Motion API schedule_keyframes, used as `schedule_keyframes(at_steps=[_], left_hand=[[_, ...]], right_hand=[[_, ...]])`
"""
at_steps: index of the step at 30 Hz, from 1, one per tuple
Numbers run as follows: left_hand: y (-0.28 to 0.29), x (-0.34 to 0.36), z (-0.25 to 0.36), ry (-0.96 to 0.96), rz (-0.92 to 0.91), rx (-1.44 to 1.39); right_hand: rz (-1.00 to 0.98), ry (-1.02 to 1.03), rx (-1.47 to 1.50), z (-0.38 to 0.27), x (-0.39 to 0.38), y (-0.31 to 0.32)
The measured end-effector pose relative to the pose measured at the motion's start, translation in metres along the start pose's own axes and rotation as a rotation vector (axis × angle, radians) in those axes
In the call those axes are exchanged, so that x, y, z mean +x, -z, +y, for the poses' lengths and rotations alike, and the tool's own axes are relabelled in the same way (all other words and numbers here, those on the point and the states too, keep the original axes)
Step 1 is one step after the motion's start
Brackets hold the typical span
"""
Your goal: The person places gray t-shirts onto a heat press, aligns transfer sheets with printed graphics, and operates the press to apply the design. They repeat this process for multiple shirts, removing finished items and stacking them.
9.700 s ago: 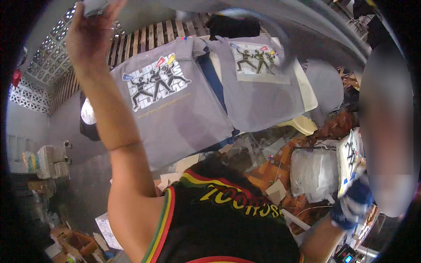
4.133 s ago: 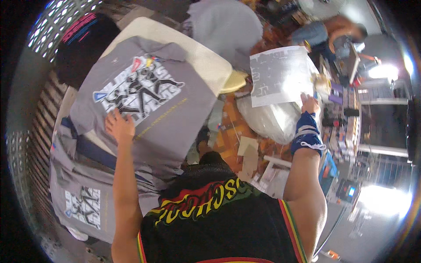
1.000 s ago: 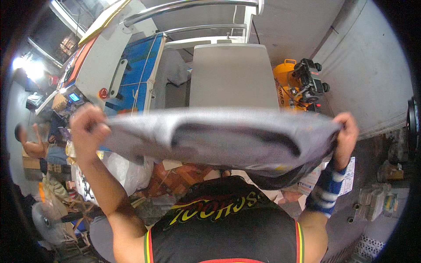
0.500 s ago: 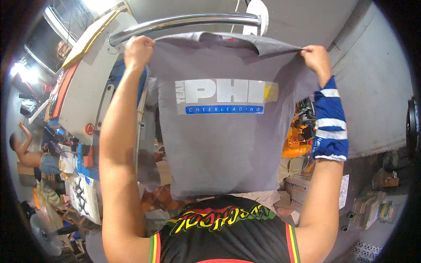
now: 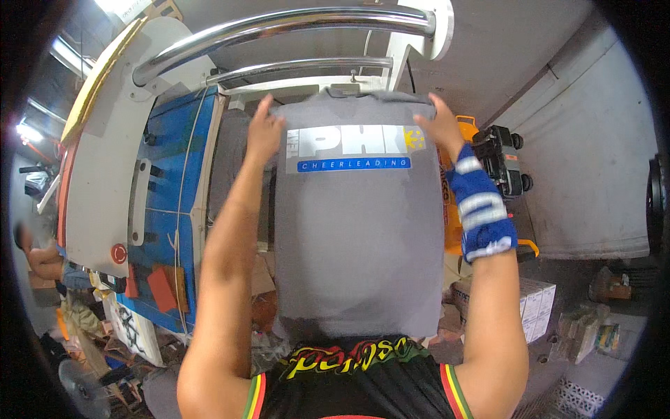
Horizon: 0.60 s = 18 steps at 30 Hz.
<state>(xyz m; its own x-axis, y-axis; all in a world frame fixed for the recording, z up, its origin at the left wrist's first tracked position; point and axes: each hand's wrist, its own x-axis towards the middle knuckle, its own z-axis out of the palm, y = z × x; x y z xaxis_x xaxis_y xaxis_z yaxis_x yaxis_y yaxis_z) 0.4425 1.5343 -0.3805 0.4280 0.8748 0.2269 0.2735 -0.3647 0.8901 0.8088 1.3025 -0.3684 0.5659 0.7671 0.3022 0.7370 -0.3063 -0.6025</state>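
A grey T-shirt (image 5: 358, 230) is spread out flat in front of me, collar away from me, with a white, blue and yellow print (image 5: 349, 146) on its chest. My left hand (image 5: 269, 124) is at its far left shoulder, fingers apart and touching the fabric. My right hand (image 5: 436, 122), above a blue wrist wrap with white stripes, is at the far right shoulder, thumb and fingers apart against the shirt. The surface under the shirt is mostly hidden.
A press machine with curved steel bars (image 5: 286, 24), blue board (image 5: 167, 195) and red stop button (image 5: 118, 253) fills the left and back. An orange compressor (image 5: 453, 230) with black motor (image 5: 502, 160) stands right, beside a white carton (image 5: 530, 307). Another person (image 5: 45, 262) is far left.
The T-shirt, earlier held up between my hands, is now lowered and lying flat. My hands have come closer together and their pinched grip on the shoulders has loosened.
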Motion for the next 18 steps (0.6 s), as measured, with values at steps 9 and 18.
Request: schedule_keyframes(at_steps=[9, 18], left_hand=[[0.081, -0.338, -0.026, 0.710, 0.007, 0.050], [0.140, -0.442, -0.054, 0.568, 0.083, -0.184]], right_hand=[[-0.193, -0.960, 0.979, 0.023, -0.346, 0.026], [-0.162, -0.974, 1.197, 0.007, -0.473, 0.105]])
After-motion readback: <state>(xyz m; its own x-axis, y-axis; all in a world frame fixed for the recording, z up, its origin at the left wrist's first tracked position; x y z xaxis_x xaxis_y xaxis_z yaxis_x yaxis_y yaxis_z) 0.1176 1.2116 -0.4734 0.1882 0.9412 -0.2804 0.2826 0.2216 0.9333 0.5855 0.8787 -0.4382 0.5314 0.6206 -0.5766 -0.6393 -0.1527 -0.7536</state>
